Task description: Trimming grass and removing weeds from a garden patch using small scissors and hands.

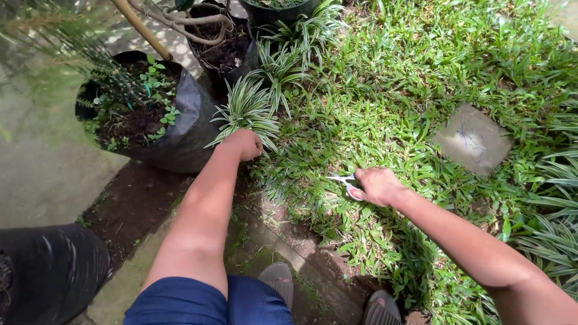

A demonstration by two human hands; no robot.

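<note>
From above, the left hand (244, 144) is fisted around leaves of a striped plant (248, 111) beside a black grow bag (186, 129). The right hand (378, 186) grips scissors (344, 182), blades slightly parted, low over the grass (385, 90).

**Hands working at the lawn's edge**

The left hand (244, 144) is closing on the striped-leaf plant (247, 111), which is standing just right of the black plastic grow bag (186, 126). The right hand (376, 185) is lying on the grass (391, 90), holding metal scissors (344, 180) pointing left. A flat square stepping stone (472, 138) is sitting farther right, well apart.
</note>
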